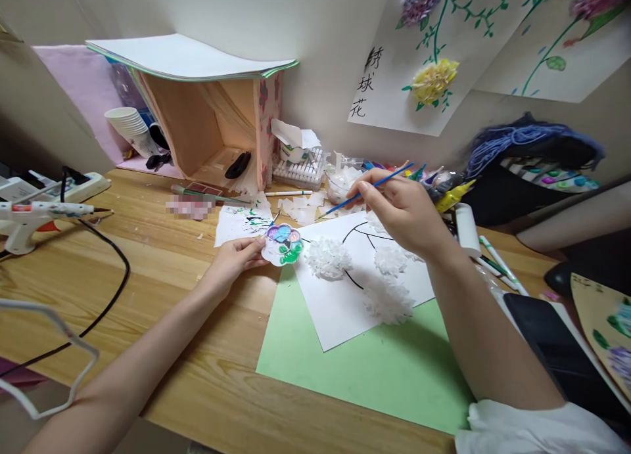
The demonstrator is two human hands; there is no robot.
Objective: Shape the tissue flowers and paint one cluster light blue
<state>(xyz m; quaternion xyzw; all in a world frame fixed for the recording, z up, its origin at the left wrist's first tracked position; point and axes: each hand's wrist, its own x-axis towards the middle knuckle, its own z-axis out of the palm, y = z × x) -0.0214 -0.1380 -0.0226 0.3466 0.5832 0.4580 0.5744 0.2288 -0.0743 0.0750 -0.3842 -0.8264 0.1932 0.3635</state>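
My left hand [244, 255] pinches the edge of a small flower-shaped paint palette [282, 246] with purple, blue and green paint in its wells. Between the fingers of my right hand [394, 207] is a thin blue paintbrush [367, 190], its tip pointing down and left above the paper. Beneath lies a white sheet of paper [329, 322] with dark drawn stems and several fluffy white paper flowers [329, 257]. Part of the sheet is hidden behind my right hand. A green sheet [374, 375] lies under the white one.
A hot glue gun [29, 221] with a black cable is at the left. A paint-stained paper [241, 223] and paper scraps lie behind the palette. An open box [207, 125] stands at the back. A black phone [547, 342] and markers [503, 263] are at the right.
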